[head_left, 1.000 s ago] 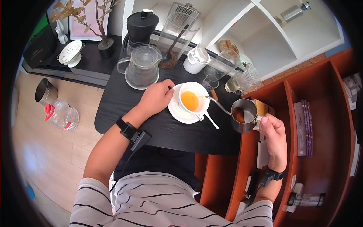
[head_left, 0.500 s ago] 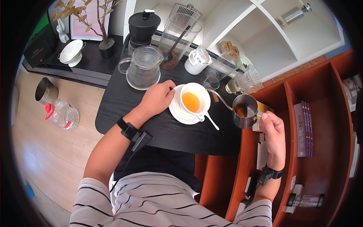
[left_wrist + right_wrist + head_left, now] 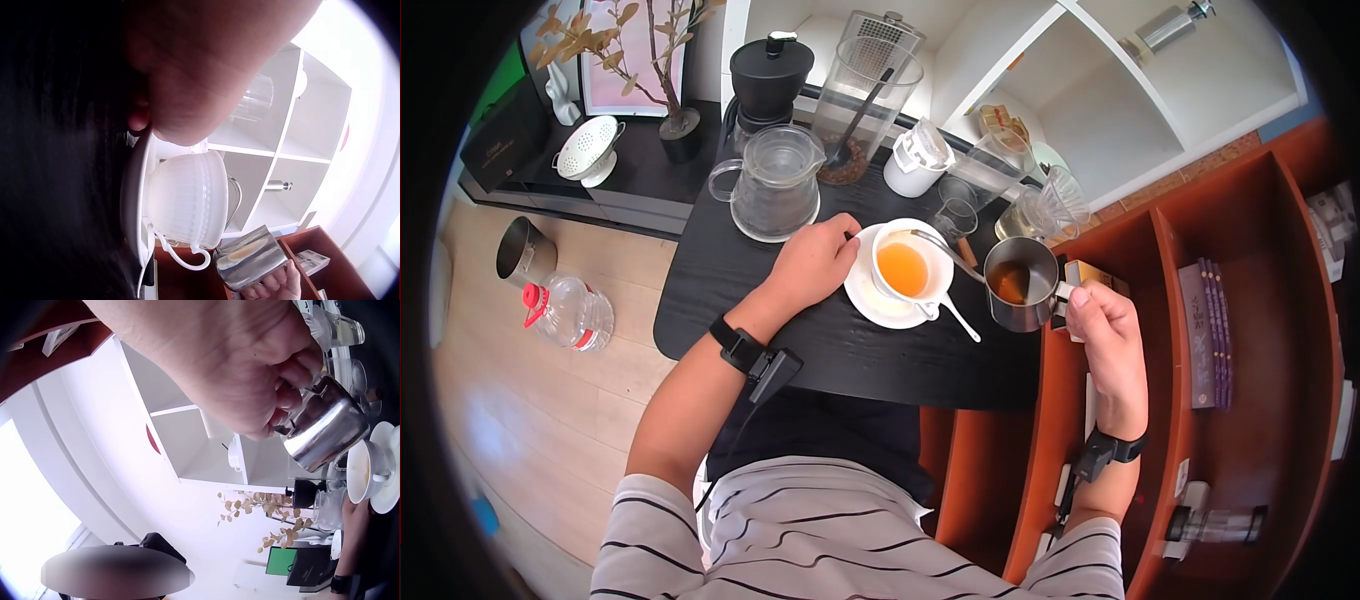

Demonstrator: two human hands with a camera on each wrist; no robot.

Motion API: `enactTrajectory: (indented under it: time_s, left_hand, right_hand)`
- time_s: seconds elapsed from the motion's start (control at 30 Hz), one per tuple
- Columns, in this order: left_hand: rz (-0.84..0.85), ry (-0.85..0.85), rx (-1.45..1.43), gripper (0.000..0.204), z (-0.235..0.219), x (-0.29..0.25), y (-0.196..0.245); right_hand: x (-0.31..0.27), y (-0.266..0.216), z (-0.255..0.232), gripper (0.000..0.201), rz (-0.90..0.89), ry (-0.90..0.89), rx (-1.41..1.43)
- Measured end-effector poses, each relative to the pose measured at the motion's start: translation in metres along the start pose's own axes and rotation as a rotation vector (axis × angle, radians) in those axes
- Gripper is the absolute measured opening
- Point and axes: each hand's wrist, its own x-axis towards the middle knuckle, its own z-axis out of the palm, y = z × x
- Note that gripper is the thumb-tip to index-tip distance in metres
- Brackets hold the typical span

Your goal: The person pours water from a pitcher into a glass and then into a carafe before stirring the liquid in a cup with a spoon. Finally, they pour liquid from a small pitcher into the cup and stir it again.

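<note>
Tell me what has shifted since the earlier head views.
The steel pitcher moved left, toward the cup, carried by the right hand. Its spout now reaches farther in over the cup's opening. Nothing was newly grasped or let go. The left hand stayed at the saucer's edge; cup, saucer and white spoon stayed put.

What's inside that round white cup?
Orange liquid sits inside the round white ribbed cup. A thin silver metal spout reaches over its opening. I can't see the cup's bottom because the liquid covers it.
</note>
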Motion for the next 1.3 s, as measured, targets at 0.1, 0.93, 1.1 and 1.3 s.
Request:
enactTrajectory:
  time_s: [0.1,0.93,1.1,1.3]
  left_hand:
    - [-0.038,-0.029,0.007,0.02,-0.005,0.0,0.009]
    - [-0.056,-0.049,0.01,0.02,-0.006,0.0,0.011]
    - [-0.063,-0.047,0.017,0.02,-0.005,0.001,0.01]
    - [-0.017,-0.019,-0.013,0.02,-0.001,0.001,0.001]
  right_hand:
    - [-0.007,-0.004,-0.003,0.039,0.011,-0.036,-0.016]
    - [-0.025,-0.016,-0.014,0.036,0.023,-0.021,-0.124]
    - [-0.032,-0.016,-0.022,0.036,0.077,0.015,-0.185]
    - [-0.019,-0.009,-0.012,0.035,0.004,0.095,-0.143]
